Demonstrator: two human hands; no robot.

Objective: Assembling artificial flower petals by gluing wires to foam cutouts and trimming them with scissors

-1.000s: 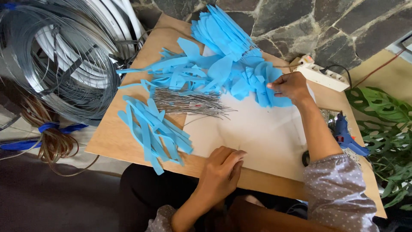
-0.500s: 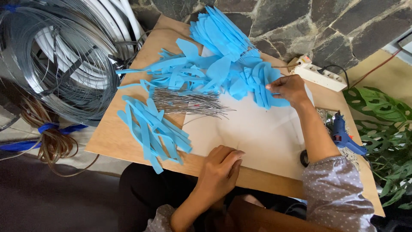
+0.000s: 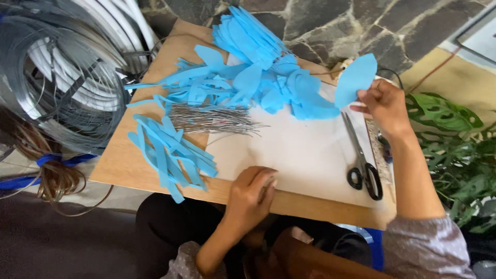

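Head view: a blue foam petal (image 3: 355,77) is pinched at its lower edge by the right hand (image 3: 385,106), raised above the surface (image 3: 305,155); light and floppy, it is judged best gripped near the base. The left hand (image 3: 250,196) is curled at the surface's near edge, holding nothing visible.

Matt blue foam-like sheet makes up the petal cutout (image 3: 355,77) in the upper right and the strips (image 3: 170,152) at left. The board (image 3: 129,160) is bare, dull wood — the sheet (image 3: 305,150) on it smooth white paper. Thin wires (image 3: 212,119) and scissors (image 3: 361,155) gleam as metal — handles glossy black plastic.
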